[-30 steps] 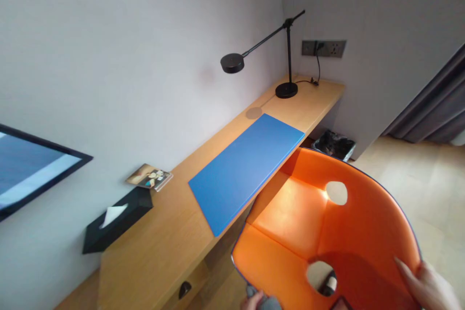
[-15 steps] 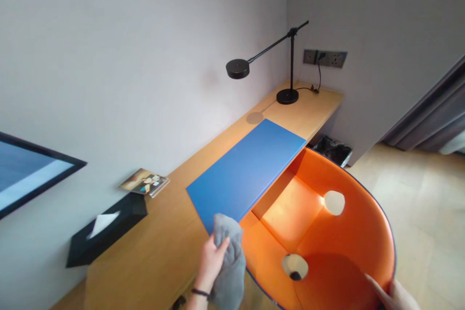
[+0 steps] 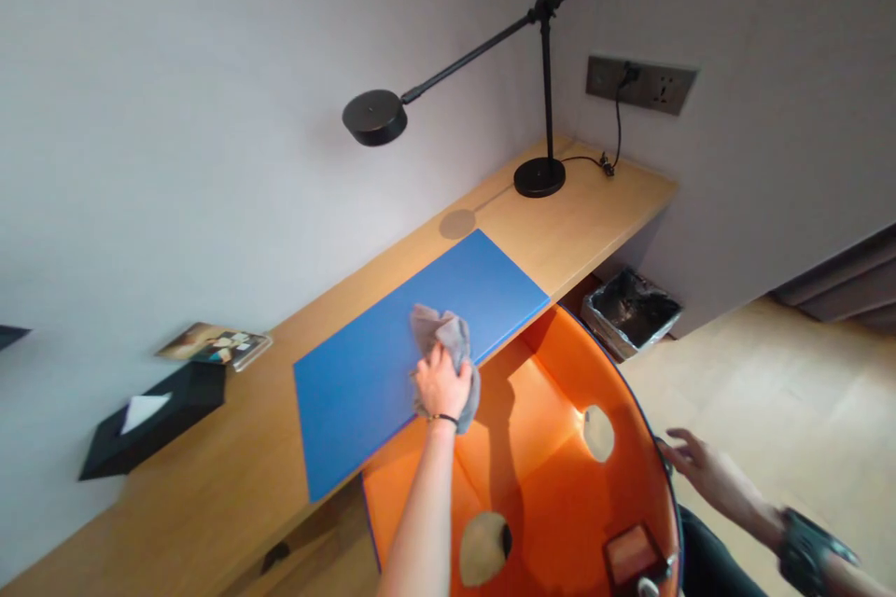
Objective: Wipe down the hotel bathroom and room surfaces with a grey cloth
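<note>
My left hand, with a dark band at the wrist, presses a crumpled grey cloth onto the blue desk mat. The cloth lies near the mat's front edge, and some of it hangs over that edge. At the right, my right hand is beside the rim of an orange chair, its fingers apart. Whether its fingertips touch the rim is hard to tell. The chair's seat is pushed partly under the wooden desk; two round holes show in its shell.
A black desk lamp stands at the far end, plugged into a wall socket. Left on the desk are a black tissue box and several cards. A lined bin sits on the floor beyond the chair.
My left hand has carried the cloth forward from the mat's near left corner onto the mat. My right hand has loosened from the chair rim. The view has moved closer and to the right.
</note>
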Demonstrator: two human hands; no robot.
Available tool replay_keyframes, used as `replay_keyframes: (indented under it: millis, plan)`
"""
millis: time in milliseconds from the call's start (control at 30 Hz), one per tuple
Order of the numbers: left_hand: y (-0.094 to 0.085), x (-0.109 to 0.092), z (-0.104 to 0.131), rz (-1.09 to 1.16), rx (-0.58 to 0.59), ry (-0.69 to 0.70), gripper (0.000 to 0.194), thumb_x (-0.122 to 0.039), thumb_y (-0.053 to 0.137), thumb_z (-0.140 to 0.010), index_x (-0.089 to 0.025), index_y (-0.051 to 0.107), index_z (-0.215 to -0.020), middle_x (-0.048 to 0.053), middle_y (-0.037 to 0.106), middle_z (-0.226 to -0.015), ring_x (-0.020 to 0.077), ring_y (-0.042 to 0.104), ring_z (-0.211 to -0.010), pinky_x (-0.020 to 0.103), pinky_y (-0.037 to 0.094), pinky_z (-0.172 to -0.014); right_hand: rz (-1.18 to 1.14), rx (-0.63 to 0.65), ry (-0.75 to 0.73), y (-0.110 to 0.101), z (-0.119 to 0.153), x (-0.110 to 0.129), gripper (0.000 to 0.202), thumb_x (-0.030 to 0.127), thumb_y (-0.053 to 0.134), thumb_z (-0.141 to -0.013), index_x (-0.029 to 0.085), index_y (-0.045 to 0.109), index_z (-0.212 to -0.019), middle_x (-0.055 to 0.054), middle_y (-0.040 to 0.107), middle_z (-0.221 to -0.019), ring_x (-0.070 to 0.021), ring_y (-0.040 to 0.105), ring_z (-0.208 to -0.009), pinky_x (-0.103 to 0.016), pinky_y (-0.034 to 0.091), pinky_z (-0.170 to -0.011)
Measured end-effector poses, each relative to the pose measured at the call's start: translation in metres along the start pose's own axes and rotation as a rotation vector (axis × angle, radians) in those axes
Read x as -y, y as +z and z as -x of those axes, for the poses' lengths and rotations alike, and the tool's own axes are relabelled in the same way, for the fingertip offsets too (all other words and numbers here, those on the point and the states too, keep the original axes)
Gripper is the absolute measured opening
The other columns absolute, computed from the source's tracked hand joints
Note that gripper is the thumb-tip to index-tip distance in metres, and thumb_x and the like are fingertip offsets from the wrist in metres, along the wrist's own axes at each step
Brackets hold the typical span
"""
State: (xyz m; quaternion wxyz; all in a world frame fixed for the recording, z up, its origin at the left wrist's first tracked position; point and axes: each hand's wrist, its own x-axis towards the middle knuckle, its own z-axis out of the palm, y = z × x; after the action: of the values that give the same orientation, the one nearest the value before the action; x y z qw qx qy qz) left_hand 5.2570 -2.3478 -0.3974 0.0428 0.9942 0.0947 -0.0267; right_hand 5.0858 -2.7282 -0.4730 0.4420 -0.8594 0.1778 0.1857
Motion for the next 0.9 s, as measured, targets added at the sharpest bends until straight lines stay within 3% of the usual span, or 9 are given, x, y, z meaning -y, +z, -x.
replay_keyframes:
  millis: [67, 133, 200, 300, 433, 533, 733, 800, 900]
  plan:
    - [0.025, -0.061, 0.029, 0.129, 0.114, 0.193, 0.05, -0.023, 0.056, -0.081, -0.024, 0.055, -0.131, 0.004, 0.047, -0.145, 0.0288, 0.045, -0.122, 0.04, 0.032, -0.108, 0.002, 0.099, -0.079, -0.027, -0.041, 0.016, 0.053, 0.059, 0.039, -0.079, 0.017, 0.056, -0.108, -0.008, 0.073, -0.089, -0.0241, 0.068, -0.078, -0.034, 0.053, -0.071]
    - [0.051, -0.097, 0.063, 0.313, 0.287, 0.229, 0.05, -0.011, 0.056, -0.075, -0.027, 0.061, -0.123, 0.002, 0.058, -0.132, 0.0234, 0.049, -0.119, 0.034, 0.033, -0.108, 0.026, 0.157, -0.132, -0.043, -0.071, 0.026, 0.053, 0.055, 0.038, -0.082, 0.016, 0.053, -0.113, -0.008, 0.072, -0.094, -0.0234, 0.067, -0.081, -0.035, 0.052, -0.074]
    - [0.075, -0.106, 0.093, 0.428, 0.382, 0.082, 0.05, -0.006, 0.054, -0.073, -0.026, 0.064, -0.117, 0.003, 0.064, -0.123, 0.0204, 0.053, -0.116, 0.031, 0.036, -0.106, 0.068, 0.202, -0.162, -0.049, -0.094, 0.033, 0.05, 0.051, 0.038, -0.084, 0.014, 0.052, -0.115, -0.009, 0.072, -0.094, -0.0231, 0.067, -0.082, -0.034, 0.051, -0.075]
    - [0.102, -0.089, 0.114, 0.478, 0.38, -0.142, 0.048, -0.006, 0.052, -0.076, -0.016, 0.06, -0.123, 0.009, 0.063, -0.124, 0.0204, 0.056, -0.117, 0.031, 0.039, -0.105, 0.144, 0.259, -0.172, -0.043, -0.12, 0.04, 0.045, 0.041, 0.039, -0.088, 0.01, 0.05, -0.119, -0.011, 0.071, -0.095, -0.0224, 0.067, -0.082, -0.034, 0.05, -0.075]
    - [0.134, -0.061, 0.102, 0.571, 0.469, -0.206, 0.038, -0.026, 0.065, -0.078, -0.017, 0.065, -0.116, 0.006, 0.069, -0.116, 0.0186, 0.063, -0.106, 0.024, 0.048, -0.095, 0.248, 0.271, -0.19, -0.012, -0.15, 0.059, 0.048, 0.033, 0.039, -0.093, 0.006, 0.041, -0.133, -0.018, 0.065, -0.114, -0.025, 0.065, -0.097, -0.035, 0.05, -0.084]
    - [0.168, -0.055, 0.08, 0.558, 0.469, -0.274, 0.049, -0.034, 0.063, -0.082, -0.014, 0.058, -0.127, 0.012, 0.061, -0.13, 0.0213, 0.056, -0.119, 0.027, 0.041, -0.104, 0.328, 0.235, -0.183, 0.016, -0.166, 0.072, 0.053, 0.03, 0.039, -0.095, 0.003, 0.031, -0.14, -0.024, 0.058, -0.123, -0.0293, 0.059, -0.11, -0.039, 0.046, -0.093]
    - [0.239, -0.096, 0.067, 0.448, 0.501, -0.339, 0.078, -0.038, 0.065, -0.08, -0.012, 0.034, -0.147, 0.022, 0.034, -0.149, 0.0355, 0.039, -0.133, 0.044, 0.032, -0.111, 0.489, 0.138, -0.054, 0.048, -0.173, 0.073, 0.056, 0.031, 0.029, -0.097, -0.001, 0.021, -0.142, -0.031, 0.046, -0.133, -0.037, 0.061, -0.103, -0.046, 0.049, -0.085]
    - [0.25, -0.113, 0.066, 0.378, 0.51, -0.339, 0.076, -0.03, 0.063, -0.081, -0.01, 0.031, -0.148, 0.026, 0.029, -0.15, 0.04, 0.036, -0.134, 0.05, 0.034, -0.108, 0.523, 0.135, -0.026, 0.049, -0.171, 0.07, 0.056, 0.035, 0.025, -0.098, 0.001, 0.02, -0.142, -0.029, 0.049, -0.13, -0.0363, 0.064, -0.096, -0.046, 0.05, -0.081]
    - [0.253, -0.118, 0.043, 0.358, 0.509, -0.331, 0.056, -0.021, 0.049, -0.09, -0.008, 0.037, -0.144, 0.026, 0.039, -0.142, 0.0325, 0.048, -0.125, 0.043, 0.043, -0.101, 0.591, 0.12, -0.008, 0.047, -0.167, 0.07, 0.055, 0.037, 0.022, -0.098, 0.003, 0.022, -0.141, -0.025, 0.058, -0.116, -0.035, 0.066, -0.087, -0.045, 0.051, -0.073]
